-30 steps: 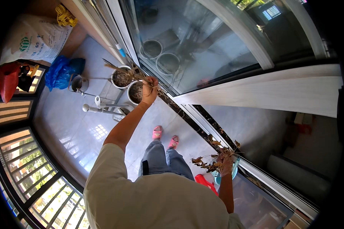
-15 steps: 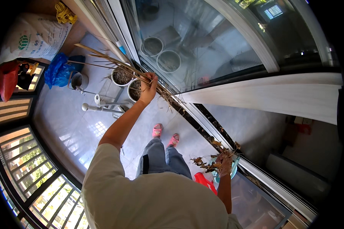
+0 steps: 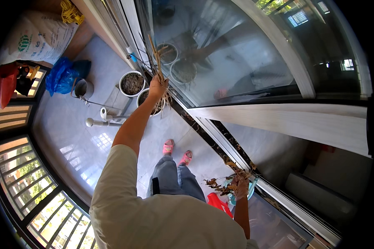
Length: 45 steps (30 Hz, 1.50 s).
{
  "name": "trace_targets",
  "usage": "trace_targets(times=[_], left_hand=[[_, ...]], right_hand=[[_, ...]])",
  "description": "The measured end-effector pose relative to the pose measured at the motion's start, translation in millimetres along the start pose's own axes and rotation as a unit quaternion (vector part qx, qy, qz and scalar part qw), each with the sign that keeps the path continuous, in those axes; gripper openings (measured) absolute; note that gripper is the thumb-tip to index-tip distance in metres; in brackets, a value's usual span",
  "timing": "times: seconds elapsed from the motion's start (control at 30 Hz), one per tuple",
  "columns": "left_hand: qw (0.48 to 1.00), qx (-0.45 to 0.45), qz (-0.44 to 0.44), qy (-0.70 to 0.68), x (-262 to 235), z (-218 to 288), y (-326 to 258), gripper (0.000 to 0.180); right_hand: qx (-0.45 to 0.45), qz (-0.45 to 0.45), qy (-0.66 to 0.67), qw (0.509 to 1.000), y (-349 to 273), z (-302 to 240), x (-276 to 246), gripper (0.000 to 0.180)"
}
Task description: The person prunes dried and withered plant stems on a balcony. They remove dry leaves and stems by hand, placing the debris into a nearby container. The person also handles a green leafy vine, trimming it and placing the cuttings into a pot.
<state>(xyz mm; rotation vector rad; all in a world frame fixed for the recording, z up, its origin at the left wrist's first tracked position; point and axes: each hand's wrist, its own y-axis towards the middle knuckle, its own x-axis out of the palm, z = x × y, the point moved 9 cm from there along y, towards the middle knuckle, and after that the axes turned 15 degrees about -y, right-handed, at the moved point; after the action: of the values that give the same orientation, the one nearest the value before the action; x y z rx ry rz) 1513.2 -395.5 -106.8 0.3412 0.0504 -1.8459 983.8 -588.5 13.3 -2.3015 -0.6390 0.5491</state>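
Note:
My left hand point(image 3: 156, 88) is closed around a bundle of dry plant stalks point(image 3: 158, 60), which now stand up beside the glass door, with their lower ends hanging over a white pot. Two round white pots filled with soil and dry bits stand below that hand: the far pot point(image 3: 132, 84) and the near pot point(image 3: 154, 111), which the hand and stalks partly cover. At the lower right my right hand point(image 3: 241, 190) is closed on a clump of dried brown leaves point(image 3: 225, 187). Beneath it shows part of a teal basin point(image 3: 252, 189).
A sliding glass door point(image 3: 220, 50) runs along the right, above a dirt-strewn track point(image 3: 203, 132). On the tiled floor lie white pipe-like bars point(image 3: 108, 118); a grey bucket point(image 3: 84, 88), blue bag point(image 3: 62, 79) and white sack point(image 3: 37, 37) are farther left. A red object point(image 3: 218, 203) is by my legs.
The stalks have swung from pointing far left to nearly upright near the glass. My left hand has moved slightly left and nearer to the pots. My right hand has barely moved.

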Motion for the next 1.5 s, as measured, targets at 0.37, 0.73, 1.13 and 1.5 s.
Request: trace_targets(times=[0.37,0.73,1.13,1.5], left_hand=[[0.992,0.007,-0.011,-0.124,-10.7,74.5,-12.3,0.012],[0.992,-0.098,0.041,-0.065,-17.5,-31.9,33.2,0.023],[0.954,-0.23,0.18,0.061,-56.7,-75.3,92.0,0.047],[0.938,-0.308,0.146,0.057,-50.0,-112.2,95.3,0.079]], right_hand=[[0.007,-0.008,-0.01,1.0,8.1,0.2,11.9,0.01],[0.034,-0.034,-0.09,0.995,14.7,-2.6,26.0,0.016],[0.041,0.02,-0.106,0.993,12.7,10.3,14.3,0.011],[0.074,0.027,-0.068,0.995,27.3,35.5,10.3,0.011]])
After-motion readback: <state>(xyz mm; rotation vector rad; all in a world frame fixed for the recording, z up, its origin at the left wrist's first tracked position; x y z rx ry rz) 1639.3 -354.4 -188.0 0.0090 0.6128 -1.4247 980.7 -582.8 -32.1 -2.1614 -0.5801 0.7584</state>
